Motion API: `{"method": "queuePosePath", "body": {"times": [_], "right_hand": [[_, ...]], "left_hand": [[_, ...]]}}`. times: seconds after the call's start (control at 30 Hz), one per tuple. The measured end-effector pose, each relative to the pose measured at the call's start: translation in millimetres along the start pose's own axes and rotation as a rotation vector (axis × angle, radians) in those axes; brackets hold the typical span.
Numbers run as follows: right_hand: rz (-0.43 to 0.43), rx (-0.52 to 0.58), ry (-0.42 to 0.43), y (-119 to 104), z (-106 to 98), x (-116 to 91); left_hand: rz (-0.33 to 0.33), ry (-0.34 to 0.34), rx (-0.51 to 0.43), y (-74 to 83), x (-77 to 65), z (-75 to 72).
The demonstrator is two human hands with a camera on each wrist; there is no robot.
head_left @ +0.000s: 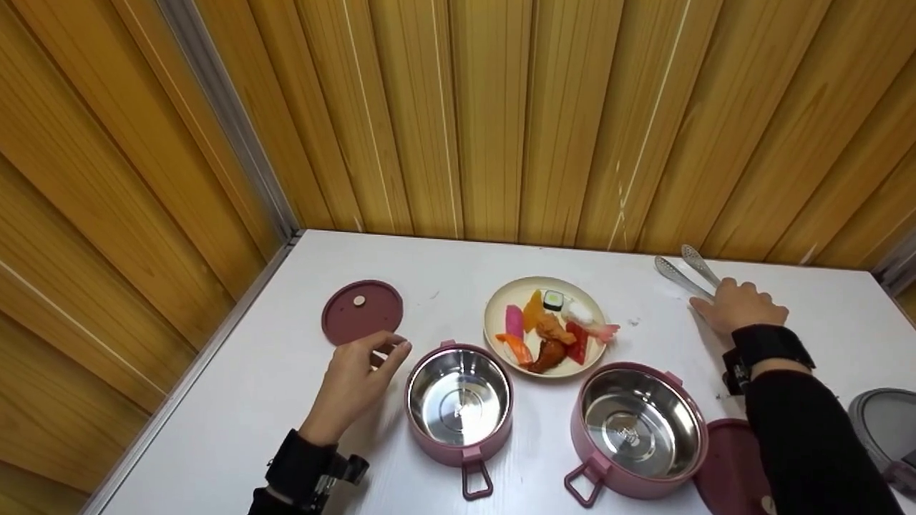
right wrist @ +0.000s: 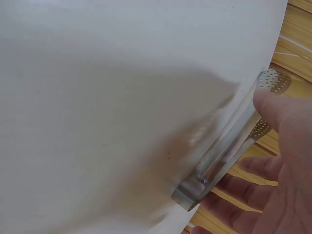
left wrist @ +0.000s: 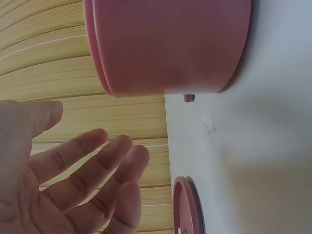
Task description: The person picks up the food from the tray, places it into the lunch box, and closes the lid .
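At the back right, my right hand [head_left: 744,307] is at a pair of metal tongs [right wrist: 219,156] with perforated tips. In the right wrist view the thumb [right wrist: 273,107] lies over one arm of the tongs and the fingers [right wrist: 248,190] curl along the other side. The two arms of the tongs stand spread apart. My left hand [head_left: 358,379] hovers left of a pink pot [head_left: 458,458] with a steel inside, fingers loosely bent and holding nothing. In the left wrist view that pot's wall [left wrist: 170,48] is apart from the fingers.
A cream plate [head_left: 497,300] bears several sushi and fried-food pieces. A second pink pot [head_left: 637,486] stands front right, beside a dark red lid [head_left: 730,465]. Another dark red lid [head_left: 365,322] lies back left. A grey round container [head_left: 887,422] is at the right edge. Wood-patterned walls [head_left: 486,121] border the table.
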State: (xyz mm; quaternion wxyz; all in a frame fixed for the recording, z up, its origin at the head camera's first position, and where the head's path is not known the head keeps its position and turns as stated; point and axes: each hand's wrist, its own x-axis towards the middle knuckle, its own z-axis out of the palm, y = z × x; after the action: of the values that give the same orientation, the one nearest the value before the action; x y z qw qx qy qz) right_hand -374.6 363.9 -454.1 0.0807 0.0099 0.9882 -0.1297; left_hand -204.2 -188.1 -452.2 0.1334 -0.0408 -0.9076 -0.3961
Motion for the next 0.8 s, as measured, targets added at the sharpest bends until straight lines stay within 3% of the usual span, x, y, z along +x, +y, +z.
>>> {"method": "queuePosePath", "body": {"times": [0.17,0.43,0.8], "right_hand": [[-0.005,0.012,0.015,-0.4,1.2,2.1],[-0.073,0.043,0.113,5.1,7.6,10.8],[-0.085,0.082,0.071,6.1,2.8,12.4]], "left_hand": [[0.006,-0.008,0.000,-0.5,-0.7,1.1],[-0.007,-0.031,-0.003,-2.0,-2.5,1.8],[-0.013,-0.014,-0.016,-2.7,-2.6,-2.5]]}}
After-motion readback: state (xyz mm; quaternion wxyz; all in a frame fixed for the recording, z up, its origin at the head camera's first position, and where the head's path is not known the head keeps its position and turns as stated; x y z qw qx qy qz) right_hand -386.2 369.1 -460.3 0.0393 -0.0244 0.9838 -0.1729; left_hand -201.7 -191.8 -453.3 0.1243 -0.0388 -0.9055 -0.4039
